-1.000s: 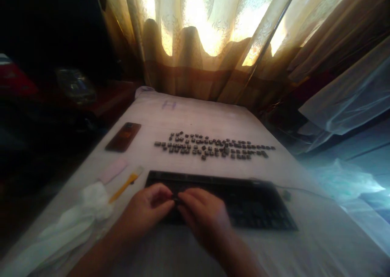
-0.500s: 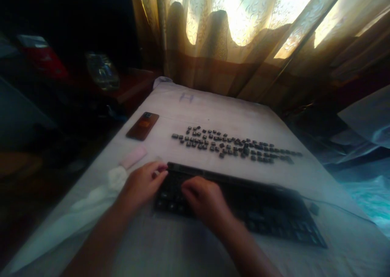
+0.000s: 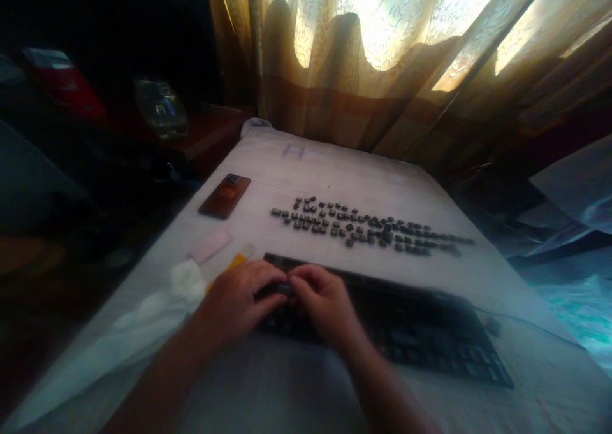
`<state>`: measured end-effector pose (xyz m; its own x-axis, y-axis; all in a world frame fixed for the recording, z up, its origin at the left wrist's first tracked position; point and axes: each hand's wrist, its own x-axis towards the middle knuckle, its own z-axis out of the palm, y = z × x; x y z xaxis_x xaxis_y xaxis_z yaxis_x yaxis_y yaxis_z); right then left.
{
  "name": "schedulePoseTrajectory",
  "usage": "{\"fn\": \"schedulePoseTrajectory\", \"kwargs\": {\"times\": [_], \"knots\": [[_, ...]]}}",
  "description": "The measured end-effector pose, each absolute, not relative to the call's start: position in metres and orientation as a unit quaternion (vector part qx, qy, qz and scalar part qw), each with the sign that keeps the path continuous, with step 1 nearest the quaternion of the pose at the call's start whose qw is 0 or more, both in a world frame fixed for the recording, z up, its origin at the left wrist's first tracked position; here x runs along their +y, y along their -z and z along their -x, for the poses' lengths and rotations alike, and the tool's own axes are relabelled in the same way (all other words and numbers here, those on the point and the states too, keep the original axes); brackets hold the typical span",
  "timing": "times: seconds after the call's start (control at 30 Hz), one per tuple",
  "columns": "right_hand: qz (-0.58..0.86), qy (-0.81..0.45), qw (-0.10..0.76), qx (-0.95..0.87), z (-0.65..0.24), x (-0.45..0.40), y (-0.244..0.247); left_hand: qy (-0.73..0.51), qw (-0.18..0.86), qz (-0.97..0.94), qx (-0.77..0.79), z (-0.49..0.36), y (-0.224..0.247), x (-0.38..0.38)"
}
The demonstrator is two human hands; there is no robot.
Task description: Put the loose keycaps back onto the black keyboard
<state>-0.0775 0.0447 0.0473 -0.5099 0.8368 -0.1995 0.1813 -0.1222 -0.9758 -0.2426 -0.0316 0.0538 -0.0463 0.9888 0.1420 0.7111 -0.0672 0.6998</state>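
Over the left end of a black keyboard [image 3: 430, 319], my two hands meet at the fingertips. My left hand [image 3: 243, 294] has thumb and forefinger closed on a small dark piece [image 3: 284, 288], which looks like a keycap. Pinched at the other side of that piece is my right hand [image 3: 325, 297], its fingers curled. The hands cover part of the keyboard, and blur hides its key details. Beyond it, loose dark keycaps [image 3: 315, 220] lie in uneven rows on the pale cloth-covered table [image 3: 358, 173].
A brown phone [image 3: 224, 196] lies at the table's left edge. Nearer are a pink piece [image 3: 211, 243], a crumpled white cloth [image 3: 157, 303] and a yellow-handled item [image 3: 236, 262]. A cable [image 3: 530, 325] runs right from the keyboard. A curtain [image 3: 329, 96] hangs behind.
My left hand has moved right, from the keyboard's left corner to meet my right hand. A small dark piece now shows between the fingertips. The yellow item has come into view.
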Motion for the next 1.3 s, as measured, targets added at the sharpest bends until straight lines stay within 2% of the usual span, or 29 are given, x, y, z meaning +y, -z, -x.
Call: {"fn": "schedulePoseTrajectory", "kwargs": {"times": [0.23,0.37,0.6,0.73,0.87,1.0,1.3], "knots": [[0.434,-0.523,0.308,-0.666,0.042,0.047,-0.055,-0.254,0.239,-0.631,0.693,0.269,-0.048,-0.034],[0.431,-0.482,0.300,-0.702,0.024,0.043,-0.049,-0.217,0.261,-0.624,0.704,0.274,-0.045,-0.033],[0.338,-0.379,0.332,-0.795,0.023,0.037,-0.036,-0.217,0.296,-0.594,0.716,0.275,-0.039,-0.033],[0.274,-0.302,0.289,-0.866,0.038,0.039,-0.039,-0.206,0.296,-0.603,0.712,0.276,-0.040,-0.033],[0.271,-0.207,0.193,-0.920,0.064,0.047,-0.045,-0.197,0.286,-0.626,0.698,0.275,-0.043,-0.032],[0.263,-0.186,0.112,-0.940,0.081,0.053,-0.045,-0.187,0.289,-0.627,0.699,0.274,-0.045,-0.032],[0.253,-0.188,0.128,-0.940,0.083,0.051,-0.042,-0.211,0.299,-0.608,0.705,0.275,-0.045,-0.034]]}}
